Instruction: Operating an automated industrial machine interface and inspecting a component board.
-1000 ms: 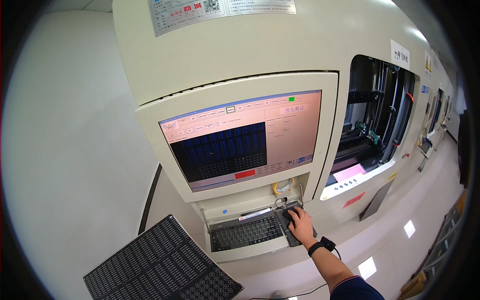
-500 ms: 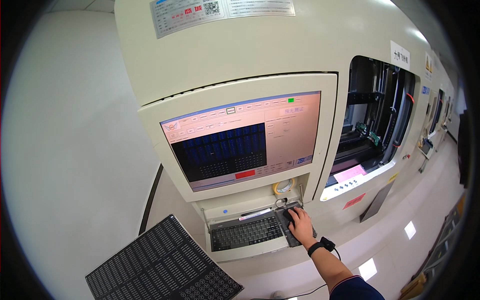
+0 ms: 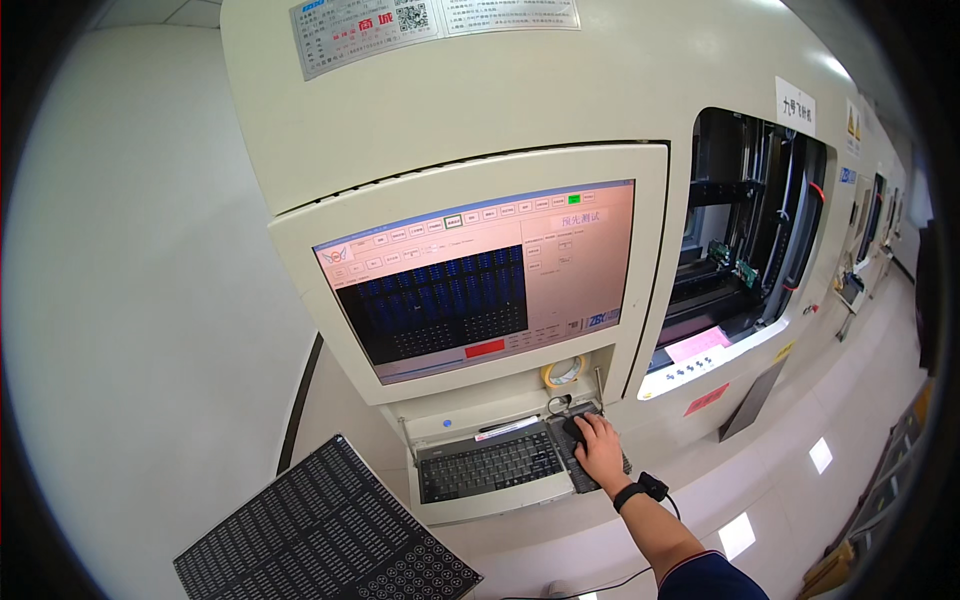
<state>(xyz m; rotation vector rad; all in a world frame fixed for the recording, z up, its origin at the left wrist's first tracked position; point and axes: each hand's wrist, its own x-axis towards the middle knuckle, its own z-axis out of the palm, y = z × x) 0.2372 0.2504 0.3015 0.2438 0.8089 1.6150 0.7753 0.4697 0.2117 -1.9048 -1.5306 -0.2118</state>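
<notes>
My right hand [image 3: 598, 452] rests over a black computer mouse [image 3: 575, 428], fingers curved on it. The mouse sits on a dark pad [image 3: 584, 478] to the right of a black and silver keyboard [image 3: 490, 470], on a pull-out shelf below the screen. A black band with a small box is around my right wrist. At the lower left a large black board [image 3: 320, 530] with rows of white marks and round patterns stands tilted; what supports it is out of sight. My left hand is not in view.
The screen [image 3: 580, 280] in the cream machine [image 3: 450, 100] shows a dark pattern with blue dots and a red bar. A pen [image 3: 507, 428] lies above the keyboard; a yellow tape roll [image 3: 563, 373] stands behind. To the right, a window opening [image 3: 740, 240] shows dark rails.
The whole view has shifted slightly, so the machine and screen sit a little farther left. My right hand stays on the mouse.
</notes>
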